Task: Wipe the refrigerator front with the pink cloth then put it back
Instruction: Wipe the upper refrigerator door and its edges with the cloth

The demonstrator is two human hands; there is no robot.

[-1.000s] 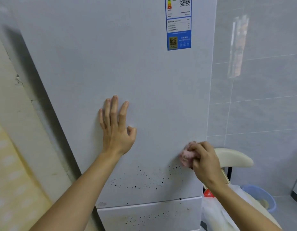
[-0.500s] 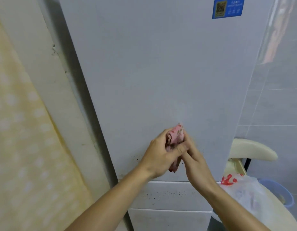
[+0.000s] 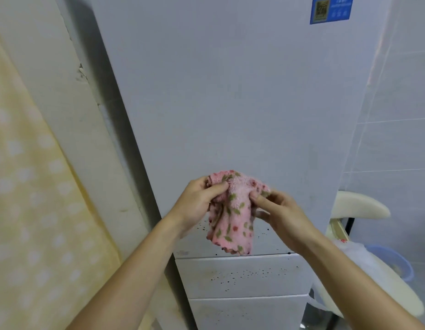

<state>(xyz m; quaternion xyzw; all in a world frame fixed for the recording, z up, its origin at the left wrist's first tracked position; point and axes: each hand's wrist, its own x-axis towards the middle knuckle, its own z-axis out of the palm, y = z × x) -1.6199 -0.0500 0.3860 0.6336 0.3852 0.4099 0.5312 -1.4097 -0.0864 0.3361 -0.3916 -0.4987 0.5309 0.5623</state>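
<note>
The pink cloth (image 3: 233, 215), fluffy with small green and red prints, hangs in front of the white refrigerator front (image 3: 230, 91). My left hand (image 3: 197, 203) pinches its upper left part and my right hand (image 3: 280, 215) pinches its upper right part, so the cloth is spread between them and its lower edge dangles. Both hands are held a little away from the door. Dark specks dot the bottom of the upper door and the drawer front (image 3: 242, 275) below it.
A blue label (image 3: 330, 9) sits at the door's top right. A cream chair (image 3: 359, 208) with a plastic bag (image 3: 354, 256) and a blue basin (image 3: 392, 260) stand at the right by the tiled wall. A yellow patterned curtain (image 3: 28, 186) hangs at the left.
My left hand left the door and joined the right hand on the cloth. The cloth came off the fridge and has been pulled open between both hands. The view shifted down and left.
</note>
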